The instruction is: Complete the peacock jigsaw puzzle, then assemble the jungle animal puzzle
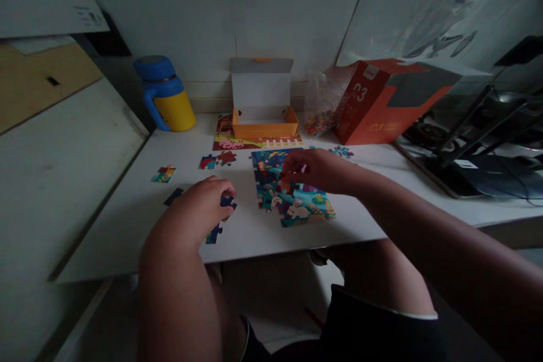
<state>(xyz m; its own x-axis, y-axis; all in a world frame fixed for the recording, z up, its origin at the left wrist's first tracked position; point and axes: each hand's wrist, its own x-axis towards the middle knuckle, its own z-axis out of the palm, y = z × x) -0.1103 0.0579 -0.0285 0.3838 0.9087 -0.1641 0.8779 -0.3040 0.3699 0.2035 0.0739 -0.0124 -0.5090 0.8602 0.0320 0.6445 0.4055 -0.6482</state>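
The puzzle (305, 206) looks like printed cardboard, tabletop (127, 220) is smooth matt white, flask (173, 107) shiny plastic, orange box (382, 107) matt card, bag (320, 104) crinkly clear plastic.

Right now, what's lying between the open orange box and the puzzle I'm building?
A flat printed sheet, red and pink, lies between the open orange box and the partly built puzzle, seen in the head view.

**Head camera: one view, forward and down**

Camera is sitting at head height, looking forward and down across the table (127, 203) toward the wall (190, 11). It is riding close: forearms are filling the lower frame, with the left hand (203, 203) and right hand (314, 169) landing near centre. The lap (297, 305) is showing under the near edge.
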